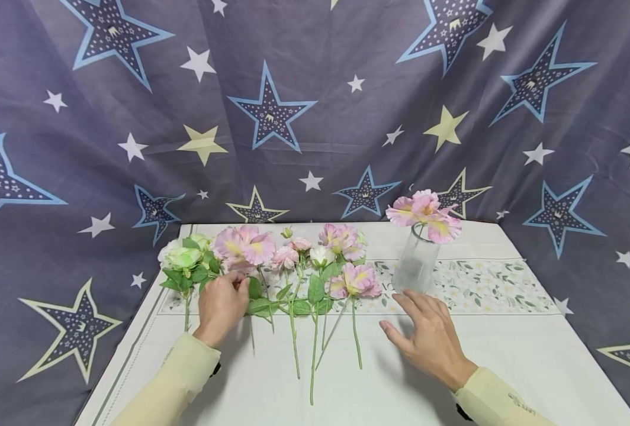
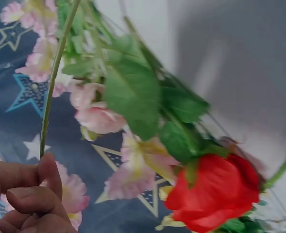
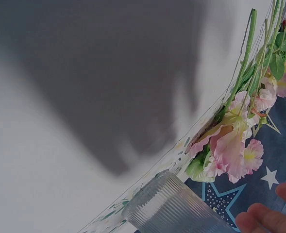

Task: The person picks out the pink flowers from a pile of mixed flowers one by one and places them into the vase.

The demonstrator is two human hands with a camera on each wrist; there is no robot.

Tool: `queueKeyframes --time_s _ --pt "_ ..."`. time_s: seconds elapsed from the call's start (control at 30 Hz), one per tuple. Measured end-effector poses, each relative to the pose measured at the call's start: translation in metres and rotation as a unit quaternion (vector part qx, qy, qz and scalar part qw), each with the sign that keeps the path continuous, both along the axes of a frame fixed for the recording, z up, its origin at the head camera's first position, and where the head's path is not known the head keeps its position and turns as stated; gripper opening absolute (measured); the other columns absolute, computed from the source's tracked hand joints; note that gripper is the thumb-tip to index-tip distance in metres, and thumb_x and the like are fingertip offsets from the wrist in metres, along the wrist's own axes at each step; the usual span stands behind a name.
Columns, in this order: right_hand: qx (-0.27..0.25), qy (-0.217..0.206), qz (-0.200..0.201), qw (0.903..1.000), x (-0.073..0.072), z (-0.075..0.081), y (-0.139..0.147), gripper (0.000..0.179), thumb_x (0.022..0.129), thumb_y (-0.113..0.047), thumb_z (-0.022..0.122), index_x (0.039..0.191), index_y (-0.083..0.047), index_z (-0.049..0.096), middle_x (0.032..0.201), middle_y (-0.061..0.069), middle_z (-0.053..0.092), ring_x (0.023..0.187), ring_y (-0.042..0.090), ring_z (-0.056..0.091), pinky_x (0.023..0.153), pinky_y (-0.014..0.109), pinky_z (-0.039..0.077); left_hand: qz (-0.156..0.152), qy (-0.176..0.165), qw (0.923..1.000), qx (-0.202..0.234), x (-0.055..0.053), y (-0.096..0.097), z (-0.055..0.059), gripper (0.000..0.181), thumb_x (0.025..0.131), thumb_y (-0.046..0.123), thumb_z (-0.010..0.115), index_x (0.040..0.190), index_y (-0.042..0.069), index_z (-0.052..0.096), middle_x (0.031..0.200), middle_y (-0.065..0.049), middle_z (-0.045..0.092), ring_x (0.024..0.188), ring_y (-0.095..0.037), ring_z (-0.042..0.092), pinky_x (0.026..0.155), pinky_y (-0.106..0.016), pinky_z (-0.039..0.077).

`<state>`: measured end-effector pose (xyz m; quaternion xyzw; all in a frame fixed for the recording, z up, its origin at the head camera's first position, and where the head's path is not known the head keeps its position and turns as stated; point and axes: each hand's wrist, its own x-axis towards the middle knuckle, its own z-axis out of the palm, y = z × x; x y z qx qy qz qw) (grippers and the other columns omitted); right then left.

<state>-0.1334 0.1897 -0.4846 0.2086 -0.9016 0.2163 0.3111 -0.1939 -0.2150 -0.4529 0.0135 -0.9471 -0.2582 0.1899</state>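
Observation:
My left hand [image 1: 223, 306] pinches the thin green stem [image 2: 54, 82] of a pink-and-yellow artificial flower [image 1: 244, 245] between thumb and fingers. A red rose [image 2: 215, 194] lies close by, concealed by that hand in the head view. On the right stands a ribbed clear glass vase [image 1: 415, 263], holding a pink-and-yellow flower [image 1: 426, 216] whose bloom leans over the rim. My right hand [image 1: 432, 337] hovers in front of the vase's base, its fingers spread and holding nothing. In the right wrist view the vase [image 3: 176, 206] is partly cut off by the frame.
Several loose flowers lie across the table: pale green-white blooms [image 1: 180, 255] at left, small pink ones [image 1: 285, 258], a white one [image 1: 321, 255] and a pink-yellow one [image 1: 359, 280]. A leaf-print strip [image 1: 485, 287] crosses the white tablecloth [image 1: 400, 396]. A starry curtain [image 1: 315, 118] hangs behind.

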Motion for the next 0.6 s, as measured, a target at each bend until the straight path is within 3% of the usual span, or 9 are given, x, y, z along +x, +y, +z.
queueKeyframes --time_s 0.27,0.6 --pt "-0.006 0.016 0.002 0.9998 -0.002 0.000 0.000 0.054 0.084 -0.045 0.077 0.122 -0.007 0.072 0.125 0.020 0.069 0.113 0.040 0.064 0.097 0.056 0.043 -0.018 0.039 0.9983 0.040 0.006 0.020 0.018 0.008 0.091 0.013 0.074 0.085 0.008 0.076 0.074 -0.003 0.072 0.062 -0.022 0.064 0.053 -0.039 0.047" --pt "-0.012 0.011 0.004 0.9999 -0.002 0.002 -0.001 0.055 0.084 -0.046 0.077 0.122 -0.007 0.071 0.124 0.019 0.069 0.113 0.038 0.064 0.099 0.052 0.042 -0.062 0.053 0.9927 0.089 0.011 0.041 0.033 0.005 0.088 0.008 0.076 0.083 0.006 0.077 0.072 -0.002 0.070 0.061 -0.015 0.061 0.057 -0.033 0.048"
